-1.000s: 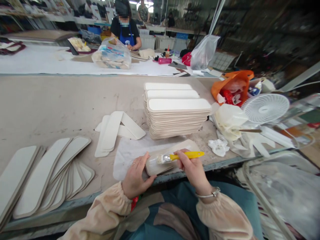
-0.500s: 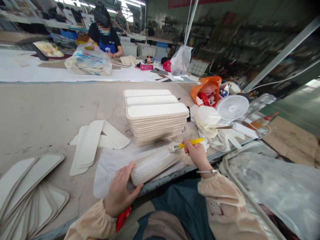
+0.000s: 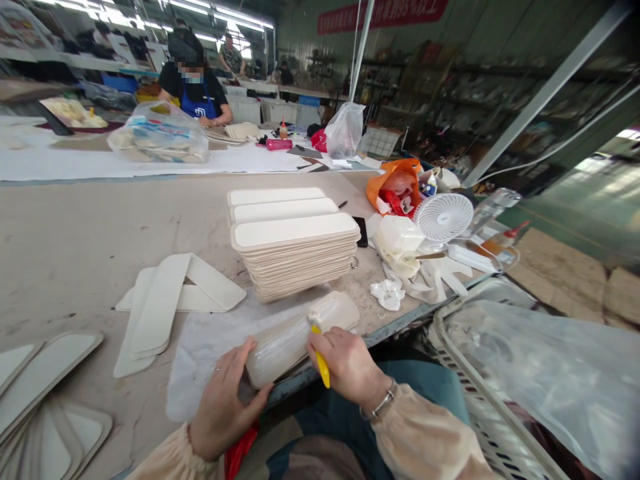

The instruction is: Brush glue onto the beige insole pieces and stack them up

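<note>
The yellow brush [image 3: 323, 369] has moved from the pale strip's [image 3: 285, 343] right end back toward its middle, so brushing seems unfinished. The right hand [image 3: 350, 363] is closed around the handle; the left hand [image 3: 225, 402], thumb and fingers spread, touches the strip's left end at the desk's [image 3: 85, 247] edge.

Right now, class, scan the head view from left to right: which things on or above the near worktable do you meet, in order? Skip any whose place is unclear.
Fanned pale pieces → crossed pale strips → yellow-handled brush → crumpled white material → white fan.
</note>
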`<state>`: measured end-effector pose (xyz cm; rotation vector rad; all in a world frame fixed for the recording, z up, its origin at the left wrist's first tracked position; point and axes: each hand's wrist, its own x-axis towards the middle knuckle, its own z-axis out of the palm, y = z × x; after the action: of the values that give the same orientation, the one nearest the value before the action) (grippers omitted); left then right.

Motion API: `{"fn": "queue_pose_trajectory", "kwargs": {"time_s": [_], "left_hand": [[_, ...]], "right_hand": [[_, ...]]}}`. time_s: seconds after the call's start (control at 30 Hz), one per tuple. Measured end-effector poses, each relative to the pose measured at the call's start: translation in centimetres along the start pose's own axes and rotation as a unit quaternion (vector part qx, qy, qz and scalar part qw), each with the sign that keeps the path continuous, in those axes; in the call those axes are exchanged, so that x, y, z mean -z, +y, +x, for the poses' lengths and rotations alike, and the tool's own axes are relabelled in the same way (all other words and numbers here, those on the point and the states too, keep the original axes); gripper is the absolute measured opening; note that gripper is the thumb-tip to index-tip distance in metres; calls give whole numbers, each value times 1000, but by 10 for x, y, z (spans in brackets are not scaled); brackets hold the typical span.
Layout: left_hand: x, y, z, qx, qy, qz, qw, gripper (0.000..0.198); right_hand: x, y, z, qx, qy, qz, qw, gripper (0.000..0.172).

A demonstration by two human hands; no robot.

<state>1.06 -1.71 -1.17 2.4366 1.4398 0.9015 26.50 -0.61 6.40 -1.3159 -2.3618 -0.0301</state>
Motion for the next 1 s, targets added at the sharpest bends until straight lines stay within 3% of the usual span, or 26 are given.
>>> {"fn": "queue_pose_trajectory", "kwargs": {"time_s": [0.13,0.23,0.3,0.37,0.47,0.53,0.6,0.67,0.73,0.87,1.0], "left_hand": [[1,0,0,-5,4,7,1000,78],[2,0,0,-3,4,11,1000,76],[1,0,0,-2,3,13,1000,75],[-1,-1,-1,-2,5,13,1000,76],[-2,-2,-2,0,6,11,1000,78],[-2,-3,-3,-2,5,11,1000,79],[-2,-3,-3,-6,7,10,1000,79],[0,-2,-2,-7,7,8,1000,77],[1,-1,-1,-4,3,7,1000,74],[1,1,0,-1,0,9,1000,70],[0,1,0,-1,0,9,1000,68]], "right_hand": [[13,4,-3,-40,43,33,998,15],[16,23,-9,-85,87,-40,992,16],[12,26,-14,-90,75,-79,990,18],[8,14,-17,-65,40,-68,995,18],[4,-18,-17,-43,10,63,997,14],[2,-32,-13,-89,16,203,975,15],[-1,-32,-10,-178,27,325,928,19],[-3,-15,-10,-278,51,388,878,25],[-2,12,-12,-356,91,387,846,29],[12,62,-18,-387,144,269,870,32],[17,71,-19,-305,168,142,927,29]]}}
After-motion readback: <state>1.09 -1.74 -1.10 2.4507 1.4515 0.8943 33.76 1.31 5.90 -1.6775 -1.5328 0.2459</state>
